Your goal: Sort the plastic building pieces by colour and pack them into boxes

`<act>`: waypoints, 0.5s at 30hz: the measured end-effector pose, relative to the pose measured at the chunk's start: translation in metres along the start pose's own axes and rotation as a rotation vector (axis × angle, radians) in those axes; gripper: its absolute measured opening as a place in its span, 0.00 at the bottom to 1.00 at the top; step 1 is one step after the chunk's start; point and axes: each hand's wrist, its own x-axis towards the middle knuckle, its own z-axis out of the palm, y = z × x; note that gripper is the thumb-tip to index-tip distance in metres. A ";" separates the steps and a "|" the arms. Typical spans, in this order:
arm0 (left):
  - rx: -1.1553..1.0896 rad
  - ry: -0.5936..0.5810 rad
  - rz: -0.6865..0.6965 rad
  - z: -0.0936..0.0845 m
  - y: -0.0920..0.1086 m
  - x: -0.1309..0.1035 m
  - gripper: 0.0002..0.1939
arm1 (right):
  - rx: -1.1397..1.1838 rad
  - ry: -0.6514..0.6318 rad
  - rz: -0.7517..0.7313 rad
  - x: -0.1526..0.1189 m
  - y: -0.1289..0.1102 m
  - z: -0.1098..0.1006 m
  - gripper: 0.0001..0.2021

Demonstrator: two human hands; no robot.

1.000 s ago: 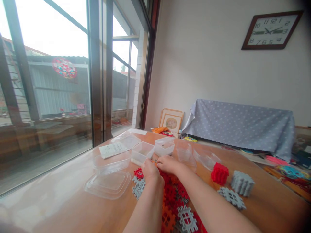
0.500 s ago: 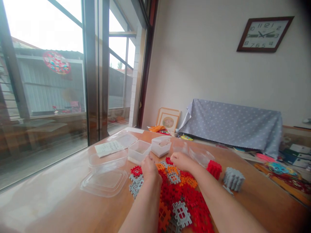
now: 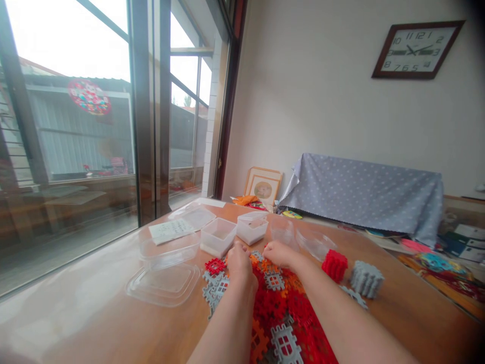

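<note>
My left hand [image 3: 239,263] is closed at the upper left of a pile of red, orange and grey notched plastic pieces [image 3: 271,303]; what its fingers hold, if anything, is hidden. Just to its right, my right hand [image 3: 279,254] is curled with its fingertips down at the pile's top edge, beside orange and grey pieces. Its grip is too small to make out. A red stack [image 3: 334,265] and a grey stack [image 3: 366,279] of such pieces stand right of my right forearm, with a loose grey piece [image 3: 354,297] beside them.
Beyond my hands stand two clear plastic boxes [image 3: 217,236]. Clear lids [image 3: 162,285] and a written paper [image 3: 171,231] lie on the wooden table [image 3: 94,303] at left. More clear plastic [image 3: 314,243] lies behind my right hand.
The red piece no longer shows by my right fingertips, which have lowered slightly. My left hand has shifted a little right. More of the loose grey piece shows by the grey stack.
</note>
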 end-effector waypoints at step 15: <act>0.015 -0.091 -0.008 0.005 0.008 -0.015 0.13 | 0.247 -0.081 -0.023 -0.062 0.003 -0.029 0.13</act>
